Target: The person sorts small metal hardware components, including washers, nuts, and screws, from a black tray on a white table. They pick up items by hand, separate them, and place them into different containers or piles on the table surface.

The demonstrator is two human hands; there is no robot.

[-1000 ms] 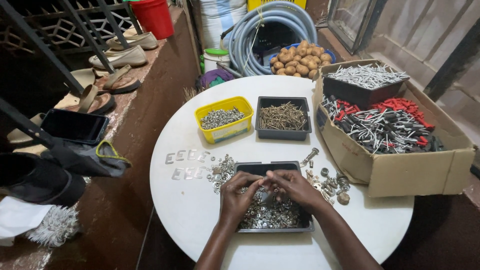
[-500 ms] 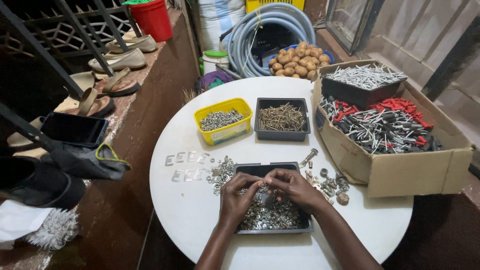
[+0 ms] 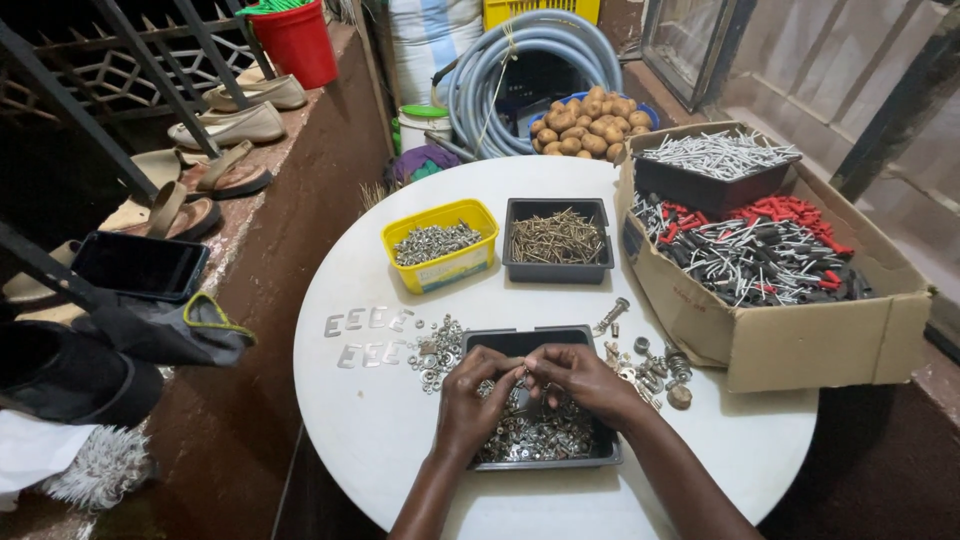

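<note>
both hands meet over the dark tray of small silvery hardware, left hand and right hand with fingertips pressed together, pinching some tiny piece i can't make out. they've barely shifted from a second ago, so it looks like the same fiddly joining. beyond them, a yellow tub of nuts, a black tray of brassy screws, and a cardboard box of red-and-black plugs.

The round white table carries a yellow plastic tub at eleven o'clock, a dark rectangular tray of brass-coloured screws at twelve, a brown cardboard box at three, a dark tray of silvery hardware at six, flat metal brackets at nine, and loose, probably steel, washers beside them.
</note>
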